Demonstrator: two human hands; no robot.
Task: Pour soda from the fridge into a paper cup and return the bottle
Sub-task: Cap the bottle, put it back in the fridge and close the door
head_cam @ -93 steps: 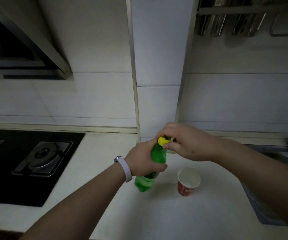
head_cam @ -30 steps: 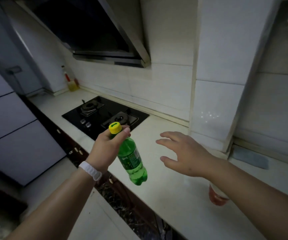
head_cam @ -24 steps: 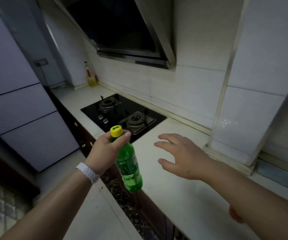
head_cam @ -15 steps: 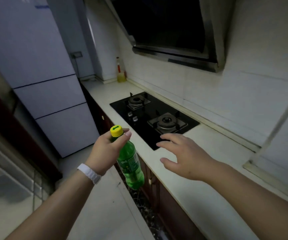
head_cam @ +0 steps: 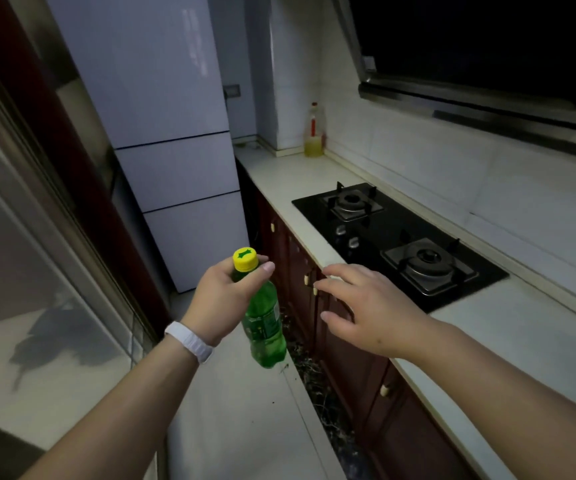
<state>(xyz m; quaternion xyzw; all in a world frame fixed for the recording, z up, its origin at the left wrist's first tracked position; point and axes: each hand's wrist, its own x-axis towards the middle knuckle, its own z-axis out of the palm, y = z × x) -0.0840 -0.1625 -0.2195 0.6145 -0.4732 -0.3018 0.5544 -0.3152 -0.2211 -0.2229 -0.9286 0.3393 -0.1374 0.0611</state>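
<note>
The left hand [head_cam: 224, 299] grips the neck of a green plastic soda bottle [head_cam: 264, 323] with a yellow screw cap [head_cam: 245, 258], fingers curled round it, held above the floor beside the bench [head_cam: 521, 327] front edge. The right hand [head_cam: 366, 313] hovers with fingers spread, holding nothing. The tall white fridge [head_cam: 162, 98] stands closed at the bench's far end.

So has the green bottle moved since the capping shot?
Yes. The green bottle has left the countertop; the left hand holds it over the floor, facing the fridge.

dim, bluish cast; wide-angle bending at edges
</note>
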